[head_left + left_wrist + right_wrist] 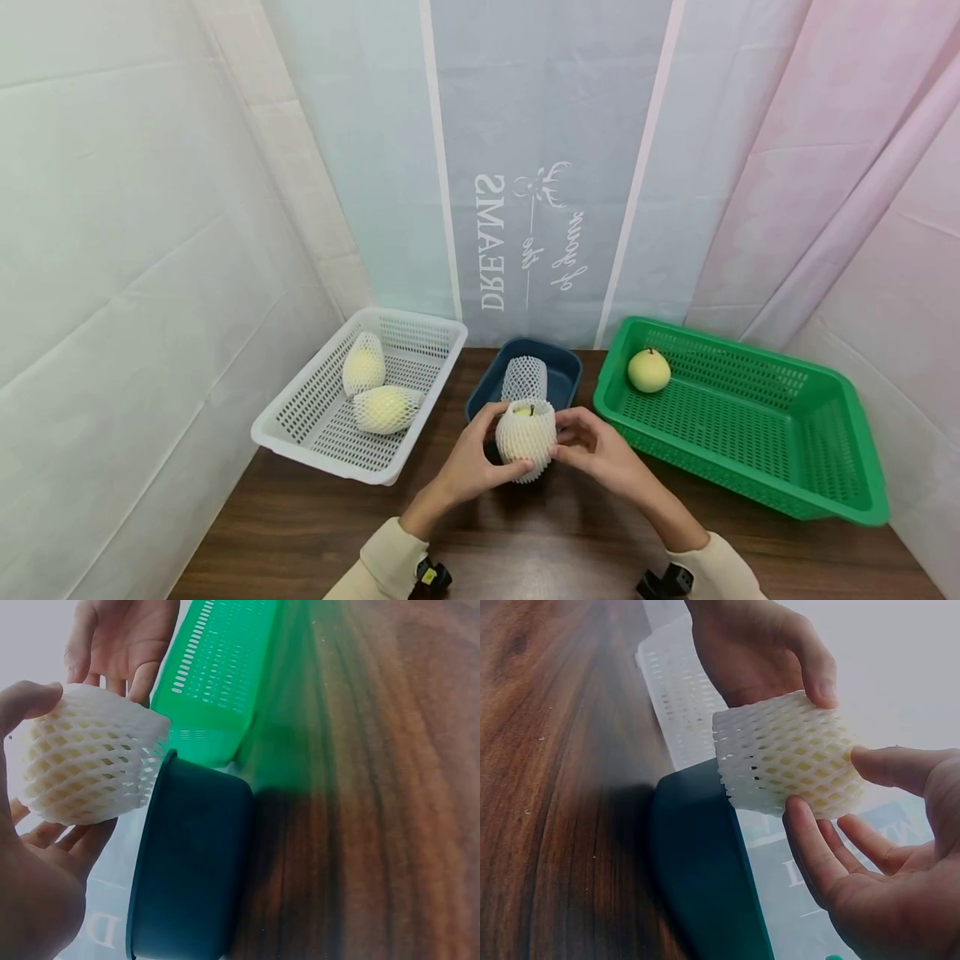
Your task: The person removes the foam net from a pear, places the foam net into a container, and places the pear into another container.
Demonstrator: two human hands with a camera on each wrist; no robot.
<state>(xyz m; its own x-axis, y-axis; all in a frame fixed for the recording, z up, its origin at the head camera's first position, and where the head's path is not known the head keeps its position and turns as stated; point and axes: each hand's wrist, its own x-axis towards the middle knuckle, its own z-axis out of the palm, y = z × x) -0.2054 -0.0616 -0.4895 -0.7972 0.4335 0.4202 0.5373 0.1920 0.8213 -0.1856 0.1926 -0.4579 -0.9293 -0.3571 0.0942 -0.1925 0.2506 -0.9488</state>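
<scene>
A pale yellow pear in a white foam net (527, 442) is held upright between both hands, its stem showing at the top. The left hand (474, 457) grips it from the left, thumb in front and fingers behind. From the right, the right hand (600, 450) pinches the net with thumb and fingertips, as the right wrist view shows around the netted pear (799, 757). Beneath and behind them stands a dark blue basin (561, 367), which holds another white foam net (525, 377). Whether that net contains anything cannot be told.
At left, a white basket (322, 462) holds two netted pears (363, 367). A green basket (750, 475) on the right contains one bare pear (648, 370). All stand on a dark wooden table (300, 533), with a printed curtain (555, 100) behind.
</scene>
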